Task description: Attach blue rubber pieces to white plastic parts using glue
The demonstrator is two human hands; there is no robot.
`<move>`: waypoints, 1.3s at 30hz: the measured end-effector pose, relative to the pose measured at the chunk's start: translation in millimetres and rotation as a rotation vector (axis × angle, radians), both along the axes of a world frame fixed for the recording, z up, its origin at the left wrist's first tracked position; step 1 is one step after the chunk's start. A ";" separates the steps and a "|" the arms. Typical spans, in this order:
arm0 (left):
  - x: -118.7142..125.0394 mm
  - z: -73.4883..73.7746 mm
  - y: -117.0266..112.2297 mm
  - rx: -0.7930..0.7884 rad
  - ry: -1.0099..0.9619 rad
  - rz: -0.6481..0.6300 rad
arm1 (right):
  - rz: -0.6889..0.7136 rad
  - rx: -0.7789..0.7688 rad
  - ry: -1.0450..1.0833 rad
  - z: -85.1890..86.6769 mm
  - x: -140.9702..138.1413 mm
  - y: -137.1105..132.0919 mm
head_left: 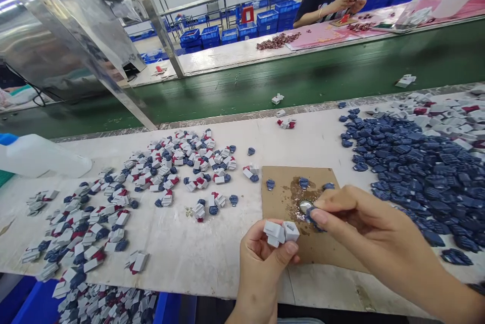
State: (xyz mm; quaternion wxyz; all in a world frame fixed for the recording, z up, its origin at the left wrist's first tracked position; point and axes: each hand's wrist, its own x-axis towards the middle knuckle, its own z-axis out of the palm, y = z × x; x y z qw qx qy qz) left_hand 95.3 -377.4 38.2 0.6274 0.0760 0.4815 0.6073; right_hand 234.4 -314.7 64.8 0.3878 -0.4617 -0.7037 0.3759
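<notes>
My left hand (pixel 259 268) is closed around a light grey blocky plastic part (pixel 275 233), whose right end shows a recess. Just right of it, my right hand (pixel 375 233) pinches a small dark blue plastic piece (pixel 315 223). That piece is beside a shiny round metal cap (pixel 305 206), and I cannot tell whether they touch. Below both hands lies a brown cardboard sheet (pixel 276 213) with a wet, brownish stain (pixel 299 187). Along its far side sit a few loose blue pieces (pixel 303 182). The two held parts are apart.
A large heap of blue pieces (pixel 401 157) lies right, with grey parts (pixel 450 117) behind. Grey, red and blue assemblies (pixel 174 162) spread left, beside a white bottle (pixel 41 154). A blue bin (pixel 162 309) stands below. Beyond the green conveyor (pixel 227 91), another person's hands (pixel 348 4) work.
</notes>
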 end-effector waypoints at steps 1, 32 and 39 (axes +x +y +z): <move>1.0 0.9 -0.5 0.019 0.016 -0.013 | 0.037 0.027 -0.002 1.1 -1.9 -1.8; -9.6 -18.9 -7.8 0.306 0.305 -0.196 | 0.242 0.231 -0.001 -10.0 -2.5 -11.5; -12.5 -6.4 -0.7 0.379 0.542 -0.403 | 0.063 -0.363 0.208 17.7 -25.8 15.3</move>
